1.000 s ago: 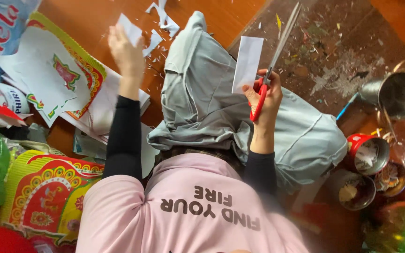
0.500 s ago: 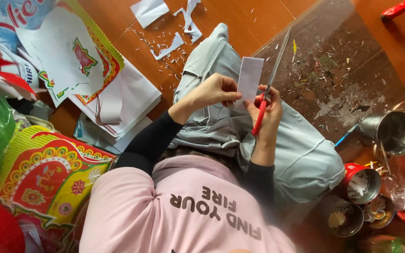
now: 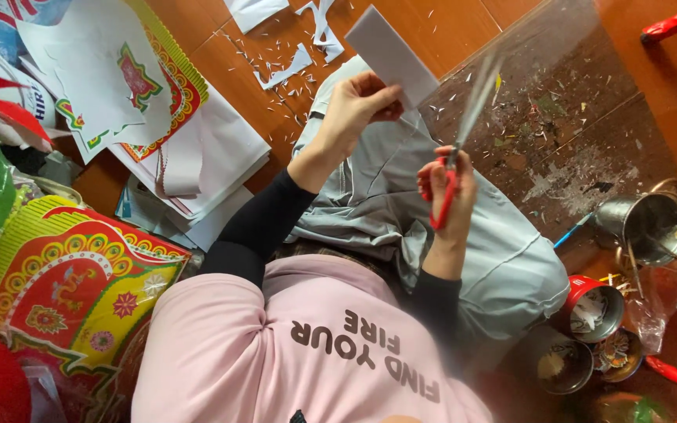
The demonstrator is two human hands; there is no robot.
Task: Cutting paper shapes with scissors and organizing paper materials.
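- Down on a reddish wooden floor (image 3: pixel 197 23) littered with white paper scraps (image 3: pixel 290 69), a person sits cross-legged in grey trousers (image 3: pixel 378 196).
- Left hand (image 3: pixel 354 110) pinches a white paper strip (image 3: pixel 389 55) by its near end, fingers closed tight on it, the strip angled up and away over the knee.
- Right hand (image 3: pixel 448 196) has its fingers through the red handles of the scissors (image 3: pixel 456 157); the blades point up toward the strip's lower edge, blurred, so how far apart they stand I cannot tell.
- To cut well here, I'd judge: keep the strip taut, feed it deep into the blades, keep the left fingertips clear of the line.
- Out to the left: a stack of printed sheets (image 3: pixel 127 86) with red, yellow and green ornament, and a bright decorated card (image 3: pixel 72 282).
- Out to the right: a transparent sheet (image 3: pixel 589 133) dusted with clippings, a metal cup (image 3: pixel 644 223), a red tin (image 3: pixel 589 309).
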